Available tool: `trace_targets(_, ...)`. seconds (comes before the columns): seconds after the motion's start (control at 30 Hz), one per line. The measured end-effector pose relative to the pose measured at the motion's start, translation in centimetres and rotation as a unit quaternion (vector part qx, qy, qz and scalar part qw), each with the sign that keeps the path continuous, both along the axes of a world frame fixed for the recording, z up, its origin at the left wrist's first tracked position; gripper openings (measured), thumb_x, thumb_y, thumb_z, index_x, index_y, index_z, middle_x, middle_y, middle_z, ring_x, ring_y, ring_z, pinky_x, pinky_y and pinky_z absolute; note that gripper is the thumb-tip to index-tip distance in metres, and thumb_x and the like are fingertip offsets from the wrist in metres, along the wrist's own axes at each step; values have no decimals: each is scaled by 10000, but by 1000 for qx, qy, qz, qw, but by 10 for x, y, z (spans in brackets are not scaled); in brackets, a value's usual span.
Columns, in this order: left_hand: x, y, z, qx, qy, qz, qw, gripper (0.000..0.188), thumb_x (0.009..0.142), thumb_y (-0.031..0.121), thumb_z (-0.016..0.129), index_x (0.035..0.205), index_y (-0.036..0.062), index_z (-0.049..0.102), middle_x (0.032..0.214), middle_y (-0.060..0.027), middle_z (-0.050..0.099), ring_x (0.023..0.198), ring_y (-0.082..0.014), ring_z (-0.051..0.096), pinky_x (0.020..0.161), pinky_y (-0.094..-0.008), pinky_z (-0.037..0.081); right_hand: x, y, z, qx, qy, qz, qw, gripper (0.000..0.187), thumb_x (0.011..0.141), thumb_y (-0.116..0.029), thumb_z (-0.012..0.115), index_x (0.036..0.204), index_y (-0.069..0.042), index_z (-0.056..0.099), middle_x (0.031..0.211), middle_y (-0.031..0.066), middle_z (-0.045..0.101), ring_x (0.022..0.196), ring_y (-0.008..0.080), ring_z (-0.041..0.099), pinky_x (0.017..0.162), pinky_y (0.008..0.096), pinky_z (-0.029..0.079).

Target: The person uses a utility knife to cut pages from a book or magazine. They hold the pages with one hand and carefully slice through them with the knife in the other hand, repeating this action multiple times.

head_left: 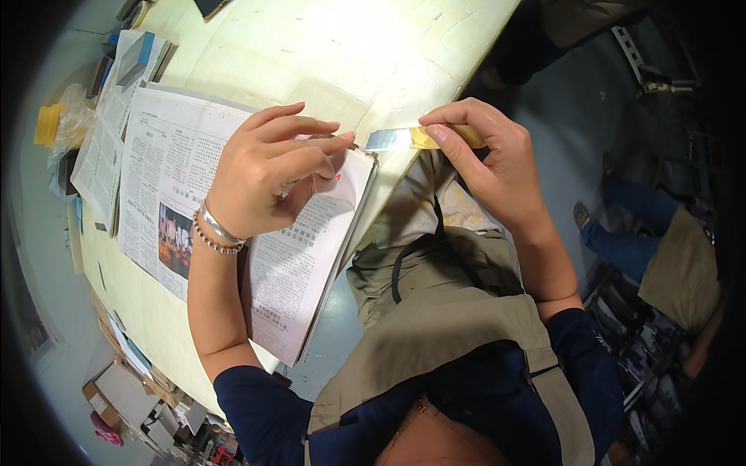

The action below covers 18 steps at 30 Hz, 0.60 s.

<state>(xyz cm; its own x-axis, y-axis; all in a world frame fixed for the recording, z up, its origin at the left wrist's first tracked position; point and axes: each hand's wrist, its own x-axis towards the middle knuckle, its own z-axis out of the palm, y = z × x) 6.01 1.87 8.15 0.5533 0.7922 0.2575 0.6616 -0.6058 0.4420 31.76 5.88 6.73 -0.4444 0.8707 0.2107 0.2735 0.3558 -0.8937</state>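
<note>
A flat, yellow-handled tool (406, 139) is pinched in the fingers of the right hand (497, 155) at the edge of the bench (256, 46), apparently being lined up with the corner of a newspaper stack (299, 256); the next move likely calls for a steady tip. The left hand (256, 172) curls above the paper, thumb partly hidden; whether its fingers pinch anything, or the tip meets paper, cannot be told.
</note>
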Motion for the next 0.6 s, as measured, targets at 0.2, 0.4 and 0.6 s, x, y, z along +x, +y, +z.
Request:
trace_targets(0.2, 2, -1, 1, -6, 10, 8, 1000, 233, 583, -83, 647, 713, 97, 573, 1073, -9, 715, 1049, -237, 653, 978, -471, 452, 1, -2, -5, -12, 5, -20, 1000, 121, 888, -55, 626, 959, 39, 653, 889, 130, 654, 771, 167, 651, 705, 276, 542)
trace_targets(0.4, 1, -1, 1, 6, 17, 0, 1000, 230, 578, -79, 640, 710, 96, 570, 1064, -15, 717, 1029, -236, 660, 962, -469, 464, 2, -2, -7, -25, 24, -27, 999, 125, 893, -62, 629, 968, 35, 652, 881, 122, 653, 773, 150, 646, 695, 265, 533)
trace_targets(0.6, 0, -1, 2, 13, 4, -4, 1000, 216, 575, -75, 641, 687, 97, 575, 1037, -22, 723, 1014, -238, 664, 940, -468, 475, -3, -6, -3, -124, 102, -83, 984, 152, 931, -44, 535, 983, 17, 665, 921, 83, 627, 737, 112, 595, 657, 233, 506)
